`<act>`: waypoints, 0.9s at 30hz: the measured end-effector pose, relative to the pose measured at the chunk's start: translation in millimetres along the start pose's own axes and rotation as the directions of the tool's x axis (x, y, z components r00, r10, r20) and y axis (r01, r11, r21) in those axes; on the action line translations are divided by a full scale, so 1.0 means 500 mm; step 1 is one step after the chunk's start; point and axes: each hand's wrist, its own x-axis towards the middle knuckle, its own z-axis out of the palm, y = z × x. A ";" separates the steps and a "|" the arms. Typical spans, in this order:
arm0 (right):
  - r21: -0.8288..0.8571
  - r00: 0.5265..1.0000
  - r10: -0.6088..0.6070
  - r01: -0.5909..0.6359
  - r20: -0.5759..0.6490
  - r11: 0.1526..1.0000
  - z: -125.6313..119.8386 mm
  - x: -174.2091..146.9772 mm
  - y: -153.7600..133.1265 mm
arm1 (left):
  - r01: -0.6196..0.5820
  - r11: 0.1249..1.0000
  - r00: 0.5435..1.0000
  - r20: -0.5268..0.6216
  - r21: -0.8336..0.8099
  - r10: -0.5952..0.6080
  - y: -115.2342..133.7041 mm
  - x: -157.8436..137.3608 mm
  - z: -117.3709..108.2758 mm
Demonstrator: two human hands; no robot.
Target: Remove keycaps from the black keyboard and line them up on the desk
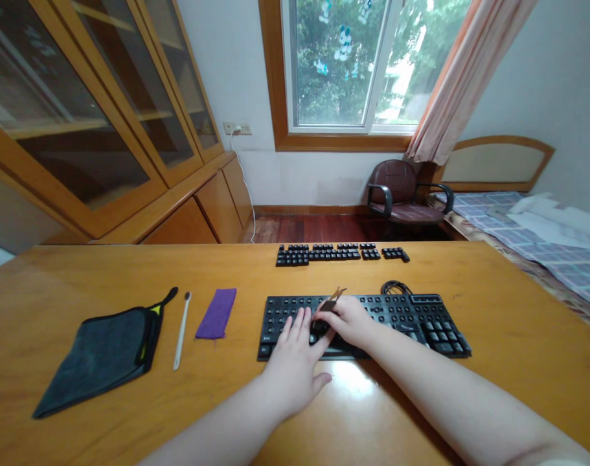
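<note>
The left hand (295, 369) is reaching up from the near edge of the surface (226, 265), palm down, with its fingers lying flat on the left half of the keyboard (394, 317). Three of those fingers are stretching forward side by side, the index is splaying off toward the right hand (343, 320), and the thumb is sticking out short of the keyboard's near edge. The right forearm is slanting in from the surface's near right, and its hand is bending over the keyboard's middle, fingers curling narrowly around a brown tool (329, 305) whose pronged end is pointing up and away; its lower end is hiding behind the hands. The keyboard is lying right of the surface's middle, many of its keys missing, a cable (396, 286) coiling behind it. Loose keycaps (334, 252) are sitting in rows along the surface's far edge. Toward the left edge, a towel (100, 349), a toothbrush (182, 333) and a purple cloth (217, 314) are lying apart.
</note>
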 end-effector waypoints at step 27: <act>0.325 0.985 -0.142 0.166 -0.098 0.931 0.007 0.006 0.009 | 0.004 0.939 0.887 -0.433 -0.343 -0.161 -0.071 0.038 0.003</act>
